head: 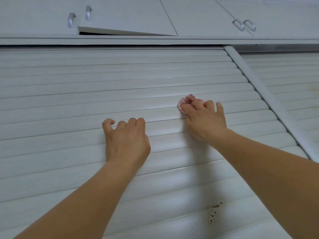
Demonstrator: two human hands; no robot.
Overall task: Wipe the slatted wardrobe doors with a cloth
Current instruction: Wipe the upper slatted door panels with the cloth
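Observation:
A white slatted wardrobe door (69, 104) fills most of the view, its slats running sideways. My right hand (205, 119) grips a small pink-and-white checked cloth (187, 100), bunched under the fingertips and pressed against a slat right of centre. Most of the cloth is hidden under the fingers. My left hand (126, 137) rests against the door lower and to the left, fingers curled with their tips hooked on a slat edge, holding nothing.
A second slatted door (290, 87) lies to the right, behind a rounded vertical frame edge (259, 87). Above run upper cabinets with metal handles (71, 19); one cabinet door (127, 30) stands slightly ajar. A spotted reddish mark (214, 212) shows on a lower slat.

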